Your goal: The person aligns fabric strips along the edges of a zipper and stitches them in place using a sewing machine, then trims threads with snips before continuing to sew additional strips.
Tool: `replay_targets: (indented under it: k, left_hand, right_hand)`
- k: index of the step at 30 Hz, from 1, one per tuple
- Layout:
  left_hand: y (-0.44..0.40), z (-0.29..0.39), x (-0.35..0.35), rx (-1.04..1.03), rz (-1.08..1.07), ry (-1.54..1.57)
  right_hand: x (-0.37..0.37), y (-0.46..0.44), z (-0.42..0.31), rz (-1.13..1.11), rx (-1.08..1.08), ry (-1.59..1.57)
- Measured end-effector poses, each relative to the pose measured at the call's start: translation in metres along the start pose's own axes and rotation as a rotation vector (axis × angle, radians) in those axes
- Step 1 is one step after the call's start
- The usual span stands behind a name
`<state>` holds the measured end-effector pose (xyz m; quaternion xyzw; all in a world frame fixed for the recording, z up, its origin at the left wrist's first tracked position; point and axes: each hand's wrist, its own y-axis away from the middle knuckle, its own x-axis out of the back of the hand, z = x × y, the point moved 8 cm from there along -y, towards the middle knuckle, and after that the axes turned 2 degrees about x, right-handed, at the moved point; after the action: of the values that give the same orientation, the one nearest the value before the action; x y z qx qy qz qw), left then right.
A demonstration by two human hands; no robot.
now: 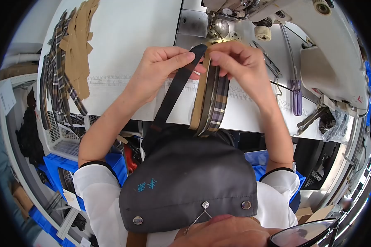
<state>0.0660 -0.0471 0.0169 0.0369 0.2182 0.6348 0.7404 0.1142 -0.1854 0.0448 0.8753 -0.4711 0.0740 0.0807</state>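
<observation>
Between thumb and fingers, my left hand (169, 61) pinches the upper end of a dark fabric strip (172, 96), which slants down to the apron. My right hand (241, 61) is closed at the top of a zipper strip (210, 99), its thumb and index finger pressed together. Tan material runs along the strip's left side, and brown-and-white plaid fabric along its right. The strip hangs over the table's front edge. Both hands are close together, just in front of the sewing machine's needle area (219, 29). My fingers partly hide the upper ends of both strips.
The sewing machine (290, 18) spans the upper right. Tweezers (268, 61) and a purple-handled screwdriver (297, 96) lie right of my right hand. Plaid strips (53, 70) and tan strips (76, 53) are piled at the left. Blue bins (55, 164) stand below the table.
</observation>
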Motion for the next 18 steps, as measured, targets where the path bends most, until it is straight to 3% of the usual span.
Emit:
replay_targets:
  k: [5, 8, 11, 18]
  left_hand:
    - [0.001, 0.002, -0.005, -0.106, -0.026, -0.137]
    - [0.001, 0.0, -0.005, -0.116, -0.026, -0.091]
    - [0.003, -0.001, -0.006, -0.09, -0.011, -0.073]
    - [0.003, -0.002, -0.002, -0.11, -0.005, -0.094]
  right_hand:
    - [-0.016, -0.001, 0.0, 0.011, 0.064, -0.074]
    - [-0.004, -0.001, 0.001, 0.141, 0.13, 0.131]
    - [0.008, -0.004, 0.005, 0.146, 0.111, 0.127]
    - [0.007, -0.003, 0.008, 0.06, -0.028, -0.137]
